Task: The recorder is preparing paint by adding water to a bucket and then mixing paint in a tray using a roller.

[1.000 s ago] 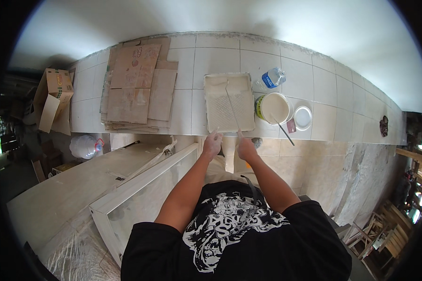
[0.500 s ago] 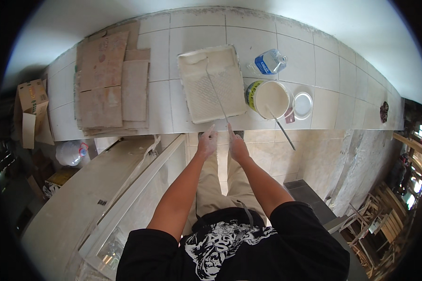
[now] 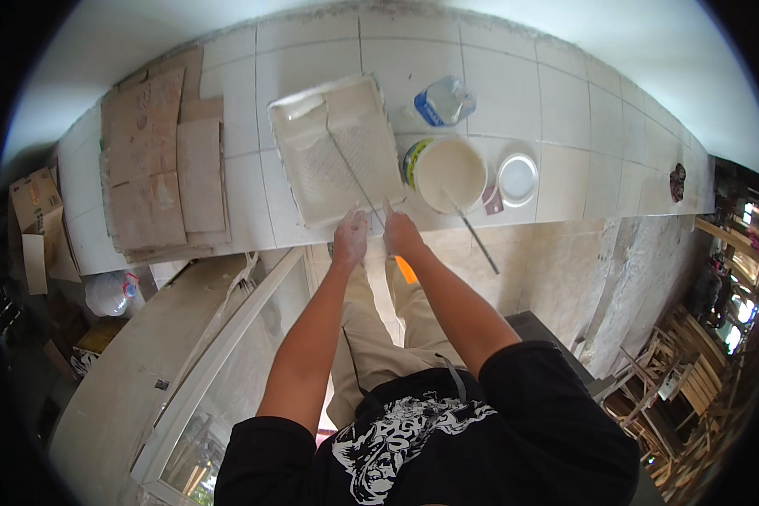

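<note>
A white paint tray (image 3: pixel 312 190) lies on the tiled floor ahead of me. A thin roller rod (image 3: pixel 354 177) runs from the tray's middle back to my right hand (image 3: pixel 401 234), which is closed on its near end; an orange grip (image 3: pixel 406 269) shows just below that hand. My left hand (image 3: pixel 351 239), smeared with white paint, hangs close beside the right one, just short of the tray's near edge. Whether it holds anything is unclear. The roller head itself is hard to make out against the white tray.
Right of the tray stand a bucket of pale paint (image 3: pixel 449 173) with a stir stick (image 3: pixel 474 236), a round lid (image 3: pixel 517 179) and a plastic water bottle (image 3: pixel 444 101). Flattened cardboard (image 3: pixel 156 160) lies left. A framed glass panel (image 3: pixel 219 371) leans at lower left, with boxes (image 3: pixel 34 215) beyond.
The tray and bucket have drifted lower and nearer in view. The white pole seen upright between my hands earlier is gone; the thin rod now reaches into the tray.
</note>
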Demonstrator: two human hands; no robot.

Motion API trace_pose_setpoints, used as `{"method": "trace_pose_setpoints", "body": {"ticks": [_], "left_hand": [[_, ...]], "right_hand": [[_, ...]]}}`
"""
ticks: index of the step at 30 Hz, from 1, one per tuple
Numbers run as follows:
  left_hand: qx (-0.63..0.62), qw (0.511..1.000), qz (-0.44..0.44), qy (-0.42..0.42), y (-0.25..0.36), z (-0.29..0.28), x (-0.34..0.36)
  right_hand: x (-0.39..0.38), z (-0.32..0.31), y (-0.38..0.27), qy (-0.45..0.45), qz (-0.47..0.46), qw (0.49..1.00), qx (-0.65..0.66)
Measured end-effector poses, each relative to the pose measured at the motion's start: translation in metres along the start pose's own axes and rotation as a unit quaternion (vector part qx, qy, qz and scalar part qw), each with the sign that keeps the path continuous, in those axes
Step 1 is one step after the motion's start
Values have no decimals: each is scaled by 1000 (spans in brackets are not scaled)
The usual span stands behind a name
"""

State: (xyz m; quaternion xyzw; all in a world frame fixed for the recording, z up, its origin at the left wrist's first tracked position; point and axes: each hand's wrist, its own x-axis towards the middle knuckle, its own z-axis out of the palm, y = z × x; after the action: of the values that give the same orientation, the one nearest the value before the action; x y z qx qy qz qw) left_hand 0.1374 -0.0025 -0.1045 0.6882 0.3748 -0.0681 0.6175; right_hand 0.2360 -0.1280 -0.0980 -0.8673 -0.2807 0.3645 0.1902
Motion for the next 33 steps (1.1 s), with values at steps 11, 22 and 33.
{"method": "trace_pose_setpoints", "body": {"ticks": [11, 22, 33], "left_hand": [[134, 941, 269, 158, 229, 74, 83], [215, 932, 242, 164, 261, 120, 143], [123, 934, 277, 187, 257, 49, 78]], "right_hand": [[-45, -232, -17, 230, -20, 959, 167], [-75, -292, 38, 244, -1, 950, 193], [-88, -285, 1, 248, -53, 940, 226]]}}
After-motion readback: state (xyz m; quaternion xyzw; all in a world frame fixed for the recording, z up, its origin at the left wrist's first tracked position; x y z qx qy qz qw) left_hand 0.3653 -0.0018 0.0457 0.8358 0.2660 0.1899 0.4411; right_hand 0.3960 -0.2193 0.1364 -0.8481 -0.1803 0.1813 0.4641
